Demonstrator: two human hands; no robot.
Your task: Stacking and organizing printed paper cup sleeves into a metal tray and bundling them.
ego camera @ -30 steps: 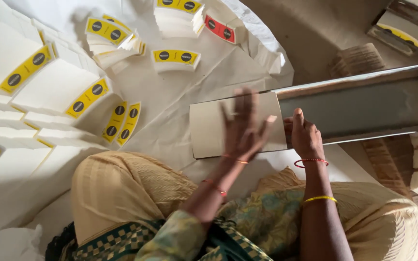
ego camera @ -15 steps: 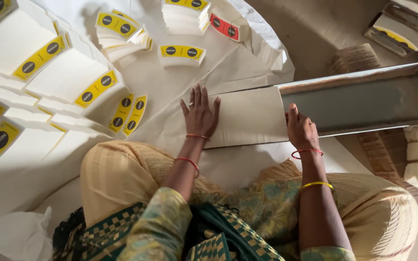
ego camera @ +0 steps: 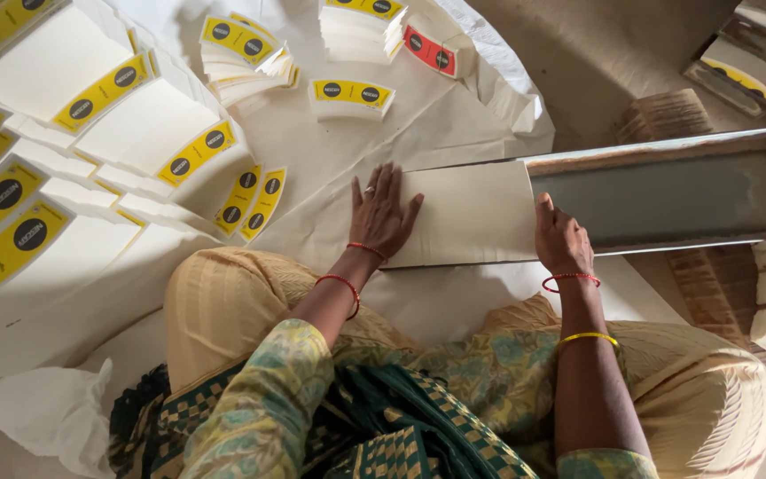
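White card sheet [ego camera: 467, 213] lies against the metal chute [ego camera: 667, 191]. Left hand [ego camera: 381, 213], raised a second ago, now presses flat and open on it; right hand [ego camera: 562, 239] still grips its edge.

Floor-level packaging workshop, fanned stacks of yellow-banded paper blanks [ego camera: 90, 133] at 10 o'clock, metal trough [ego camera: 676, 191] at 3 o'clock

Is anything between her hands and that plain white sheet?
Nothing visible: the left hand lies flat on the sheet, and the right hand rests at its right edge beside the metal tray.
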